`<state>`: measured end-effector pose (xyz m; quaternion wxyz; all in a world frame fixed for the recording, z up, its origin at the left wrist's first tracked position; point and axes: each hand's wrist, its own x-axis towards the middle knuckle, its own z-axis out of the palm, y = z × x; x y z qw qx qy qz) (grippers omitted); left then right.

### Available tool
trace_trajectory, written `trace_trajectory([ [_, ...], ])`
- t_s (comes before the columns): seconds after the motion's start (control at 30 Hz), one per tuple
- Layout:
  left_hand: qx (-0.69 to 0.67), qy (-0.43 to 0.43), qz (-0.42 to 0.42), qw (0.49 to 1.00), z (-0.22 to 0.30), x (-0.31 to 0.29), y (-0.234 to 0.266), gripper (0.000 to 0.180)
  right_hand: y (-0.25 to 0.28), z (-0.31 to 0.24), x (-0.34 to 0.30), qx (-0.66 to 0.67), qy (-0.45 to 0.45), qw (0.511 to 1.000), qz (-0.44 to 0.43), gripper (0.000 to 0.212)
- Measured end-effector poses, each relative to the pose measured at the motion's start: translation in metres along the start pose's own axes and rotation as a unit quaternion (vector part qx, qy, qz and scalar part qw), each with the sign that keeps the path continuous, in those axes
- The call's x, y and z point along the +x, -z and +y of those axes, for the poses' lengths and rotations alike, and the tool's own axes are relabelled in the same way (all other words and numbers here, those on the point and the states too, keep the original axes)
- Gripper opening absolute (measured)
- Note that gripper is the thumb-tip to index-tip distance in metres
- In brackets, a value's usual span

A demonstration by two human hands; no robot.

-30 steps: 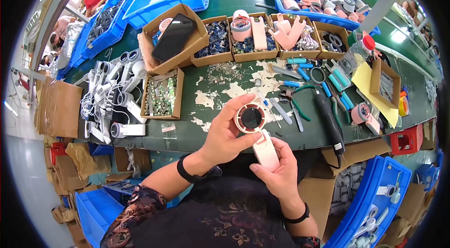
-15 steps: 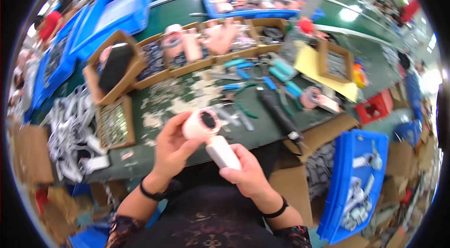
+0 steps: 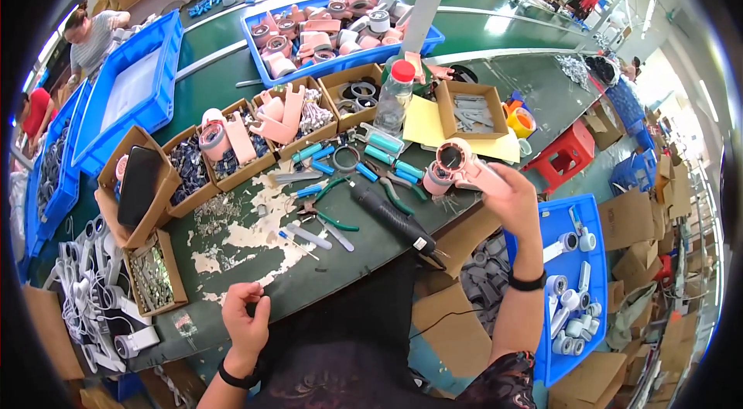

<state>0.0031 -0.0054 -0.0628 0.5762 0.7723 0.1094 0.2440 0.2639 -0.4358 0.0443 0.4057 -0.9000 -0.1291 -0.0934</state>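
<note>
My right hand (image 3: 512, 196) is closed around the handle of a pink hair dryer (image 3: 455, 155), raised over the right part of the bench with its round head toward the left. A second pink hair dryer (image 3: 438, 180) lies just beneath and is partly covered by it. Over the front edge of the bench, my left hand (image 3: 246, 318) is empty, its fingers loosely curled and the thumb apart from them. Between the hands lie a black electric screwdriver (image 3: 391, 215), green-handled pliers (image 3: 329, 217) and a thin screwdriver (image 3: 298, 243).
Cardboard boxes of small parts line the back, one holding a black phone (image 3: 139, 186). A blue bin (image 3: 251, 30) carries pink dryer parts. White corded dryers (image 3: 91, 285) pile up at left. A red-capped bottle (image 3: 396, 95) stands behind; another blue bin (image 3: 592, 215) sits at right.
My hands have separated. The right one has carried the pink dryer to the right, above the other dryer; the left has let go and dropped back toward the front edge. The view has shifted.
</note>
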Motion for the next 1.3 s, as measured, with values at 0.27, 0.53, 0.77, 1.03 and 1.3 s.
trace_trajectory([
  [0.27,0.167,-0.147,-0.033,0.974,0.010,0.004,-0.013,0.022,-0.002,0.054,0.065,0.046,-0.059,0.993,-0.093,0.058],
  [0.53,0.191,-0.191,-0.021,0.963,0.014,0.009,-0.012,0.022,-0.017,0.060,0.079,-0.133,0.117,0.983,-0.038,0.049],
  [0.77,0.190,-0.187,-0.011,0.964,0.011,0.003,-0.008,0.021,-0.014,0.038,0.038,-0.180,0.144,0.973,0.022,0.040],
  [1.03,0.180,-0.223,-0.028,0.958,0.015,0.007,-0.007,0.021,-0.048,0.018,0.016,-0.184,0.214,0.957,-0.062,0.053],
  [1.3,0.173,-0.221,-0.032,0.959,0.007,0.005,-0.007,0.021,-0.060,0.041,0.019,-0.251,0.172,0.953,-0.001,0.055],
])
